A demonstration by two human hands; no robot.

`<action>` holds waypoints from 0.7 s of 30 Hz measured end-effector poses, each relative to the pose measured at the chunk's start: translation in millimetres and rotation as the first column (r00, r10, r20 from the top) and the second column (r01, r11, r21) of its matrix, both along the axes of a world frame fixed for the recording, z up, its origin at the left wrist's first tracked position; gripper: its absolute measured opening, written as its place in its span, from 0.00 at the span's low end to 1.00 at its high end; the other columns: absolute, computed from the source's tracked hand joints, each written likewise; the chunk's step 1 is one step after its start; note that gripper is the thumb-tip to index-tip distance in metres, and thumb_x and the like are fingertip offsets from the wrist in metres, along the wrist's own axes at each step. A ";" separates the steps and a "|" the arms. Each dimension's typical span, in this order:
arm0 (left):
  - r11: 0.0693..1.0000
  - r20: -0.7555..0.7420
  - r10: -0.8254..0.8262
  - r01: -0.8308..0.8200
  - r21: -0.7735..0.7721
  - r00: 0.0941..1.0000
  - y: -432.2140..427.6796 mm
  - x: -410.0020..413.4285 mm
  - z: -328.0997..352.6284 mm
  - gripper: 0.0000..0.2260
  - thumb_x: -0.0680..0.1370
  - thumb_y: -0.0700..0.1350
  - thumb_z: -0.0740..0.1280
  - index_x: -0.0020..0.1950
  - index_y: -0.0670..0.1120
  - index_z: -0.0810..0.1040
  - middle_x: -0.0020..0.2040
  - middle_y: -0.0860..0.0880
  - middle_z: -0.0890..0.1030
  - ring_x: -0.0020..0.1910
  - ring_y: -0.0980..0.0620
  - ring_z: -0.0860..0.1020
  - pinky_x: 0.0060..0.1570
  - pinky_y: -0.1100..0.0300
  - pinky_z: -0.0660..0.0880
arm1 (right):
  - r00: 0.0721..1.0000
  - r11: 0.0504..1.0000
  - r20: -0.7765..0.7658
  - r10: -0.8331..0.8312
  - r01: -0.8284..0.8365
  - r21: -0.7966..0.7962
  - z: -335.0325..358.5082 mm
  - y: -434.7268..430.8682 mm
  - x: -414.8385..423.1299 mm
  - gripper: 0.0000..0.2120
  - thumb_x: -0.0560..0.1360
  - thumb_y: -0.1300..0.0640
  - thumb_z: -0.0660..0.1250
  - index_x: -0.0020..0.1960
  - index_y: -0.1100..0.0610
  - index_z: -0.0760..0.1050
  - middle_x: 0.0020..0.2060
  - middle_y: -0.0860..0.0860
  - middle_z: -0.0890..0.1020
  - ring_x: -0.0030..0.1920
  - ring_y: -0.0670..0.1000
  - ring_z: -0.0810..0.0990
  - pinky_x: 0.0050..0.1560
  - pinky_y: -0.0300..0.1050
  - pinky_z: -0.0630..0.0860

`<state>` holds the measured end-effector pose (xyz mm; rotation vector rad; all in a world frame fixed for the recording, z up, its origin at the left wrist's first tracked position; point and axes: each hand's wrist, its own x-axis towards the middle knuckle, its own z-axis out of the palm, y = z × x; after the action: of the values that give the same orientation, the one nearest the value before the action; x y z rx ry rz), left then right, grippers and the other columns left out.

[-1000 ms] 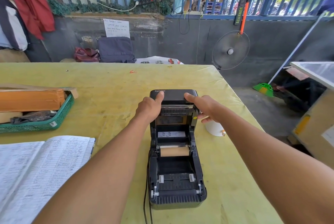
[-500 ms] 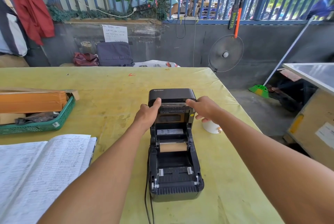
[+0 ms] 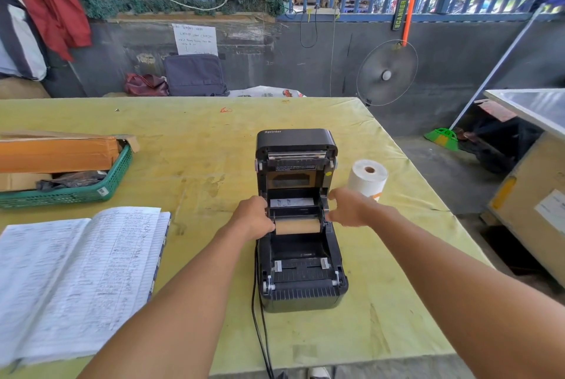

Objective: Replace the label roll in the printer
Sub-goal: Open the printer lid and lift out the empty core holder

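The black label printer (image 3: 301, 274) sits on the table with its lid (image 3: 296, 142) swung up and back. In its open bay lies a bare brown cardboard core (image 3: 298, 226), held between the side holders. My left hand (image 3: 252, 218) curls its fingers round the core's left end. On the other side, the fingertips of my right hand (image 3: 348, 207) touch the bay's right wall just above the core's right end. A full white label roll (image 3: 367, 178) stands upright on the table right of the printer, just behind my right hand.
An open written ledger (image 3: 76, 281) lies at the front left. Behind it a green basket (image 3: 91, 192) holds cardboard boxes. The printer's black cable (image 3: 258, 329) runs off the yellow table's (image 3: 195, 146) front edge. The table's right edge drops to the floor.
Both hands have left the raised lid and come down towards me to the two ends of the core. The white roll, hidden before by my right hand, now shows.
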<state>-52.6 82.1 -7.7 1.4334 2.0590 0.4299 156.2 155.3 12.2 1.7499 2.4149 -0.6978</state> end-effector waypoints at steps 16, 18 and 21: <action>0.991 -0.104 -0.135 0.131 -0.040 0.985 21.3 2.4 -36.4 0.23 0.71 0.41 0.76 0.65 0.44 0.77 0.56 0.42 0.81 0.46 0.44 0.81 0.45 0.57 0.77 | 0.994 0.985 -0.047 0.103 -0.109 -0.132 -50.9 28.2 -1.1 0.29 0.71 0.56 0.77 0.70 0.58 0.74 0.55 0.55 0.81 0.48 0.55 0.79 0.46 0.45 0.73; 0.988 -0.100 -0.151 0.145 -0.060 0.983 24.0 -0.7 -36.7 0.20 0.71 0.42 0.77 0.62 0.44 0.79 0.55 0.43 0.82 0.43 0.45 0.80 0.44 0.57 0.75 | 0.994 0.982 -0.055 0.090 -0.098 -0.160 -50.3 29.6 -1.3 0.30 0.71 0.55 0.77 0.70 0.57 0.73 0.50 0.53 0.79 0.42 0.52 0.77 0.38 0.43 0.73; 0.983 -0.088 -0.171 0.165 -0.081 0.981 27.3 -4.2 -32.6 0.17 0.71 0.43 0.77 0.59 0.44 0.80 0.51 0.44 0.82 0.41 0.47 0.79 0.45 0.56 0.76 | 0.994 0.979 -0.058 0.092 -0.101 -0.176 -45.3 31.2 -0.5 0.30 0.71 0.53 0.77 0.71 0.57 0.73 0.48 0.51 0.78 0.39 0.52 0.78 0.30 0.39 0.72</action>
<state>-56.8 109.4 -40.3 1.5953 1.9845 0.2190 155.7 186.5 -33.1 1.5542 2.3658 -0.9236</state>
